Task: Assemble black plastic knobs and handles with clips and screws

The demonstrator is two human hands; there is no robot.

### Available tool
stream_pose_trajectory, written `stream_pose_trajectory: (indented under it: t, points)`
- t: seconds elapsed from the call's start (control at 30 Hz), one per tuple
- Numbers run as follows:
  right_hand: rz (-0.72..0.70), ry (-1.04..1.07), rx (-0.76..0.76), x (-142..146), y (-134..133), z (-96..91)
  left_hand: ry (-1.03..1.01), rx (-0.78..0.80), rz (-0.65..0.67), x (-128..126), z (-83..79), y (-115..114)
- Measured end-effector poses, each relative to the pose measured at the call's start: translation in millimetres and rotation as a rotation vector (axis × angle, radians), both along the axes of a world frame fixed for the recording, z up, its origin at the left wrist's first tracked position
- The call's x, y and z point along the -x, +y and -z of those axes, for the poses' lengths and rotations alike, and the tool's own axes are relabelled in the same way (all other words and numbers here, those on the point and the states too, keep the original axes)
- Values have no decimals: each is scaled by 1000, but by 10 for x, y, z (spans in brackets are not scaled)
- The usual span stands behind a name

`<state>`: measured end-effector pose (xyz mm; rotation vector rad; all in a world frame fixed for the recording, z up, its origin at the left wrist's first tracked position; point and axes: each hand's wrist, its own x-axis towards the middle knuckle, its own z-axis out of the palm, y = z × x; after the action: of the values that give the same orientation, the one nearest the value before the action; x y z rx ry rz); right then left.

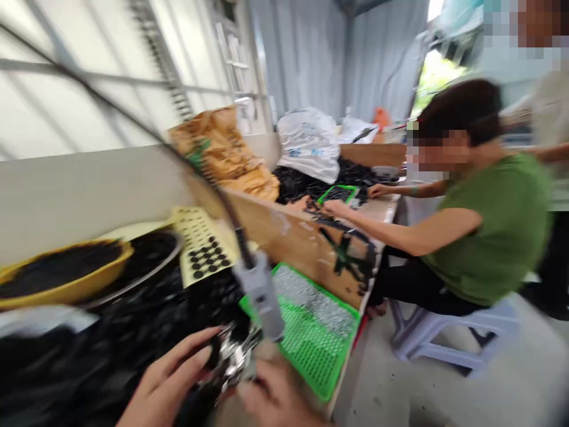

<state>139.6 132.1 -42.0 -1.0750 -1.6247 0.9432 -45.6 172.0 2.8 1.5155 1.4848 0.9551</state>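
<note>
My left hand [166, 382] is at the bottom of the view, fingers curled round a small shiny black and metal part [231, 359]. My right hand [278, 400] is just right of it, low in the frame and smeared by motion, touching the same part from below. A grey tool [260, 296] hangs on a dark cable right above both hands. Just beyond lies a green perforated tray [320, 332] with many small metal pieces on it. The whole view is blurred.
Black parts [111, 332] are heaped at left, beside a yellow bowl [66, 284] and a yellow sheet with black discs [202, 246]. A cardboard divider [284, 234] separates my spot from a seated person in a green shirt [493, 225] who handles parts at another green tray [340, 193].
</note>
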Motion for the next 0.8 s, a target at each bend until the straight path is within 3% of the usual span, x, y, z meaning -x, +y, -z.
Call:
stream_pose_trajectory:
  t: [0.07, 0.13, 0.3, 0.57, 0.8]
  points:
    - [-99, 47, 12, -112, -46, -117, -420, 167, -63, -134, -96, -298]
    - [-145, 58, -10, -198, -32, -189, -682, 249, -111, -267, -127, -484]
    - [-158, -47, -151, -268, -30, -229, -976, 277, -100, -375, -54, -696]
    - [-154, -150, -272, -264, -90, -259, -980, 248, -96, -404, -7, -799]
    - [-169, -171, -283, -230, -122, -256, -634, -66, -142, -416, 41, -914]
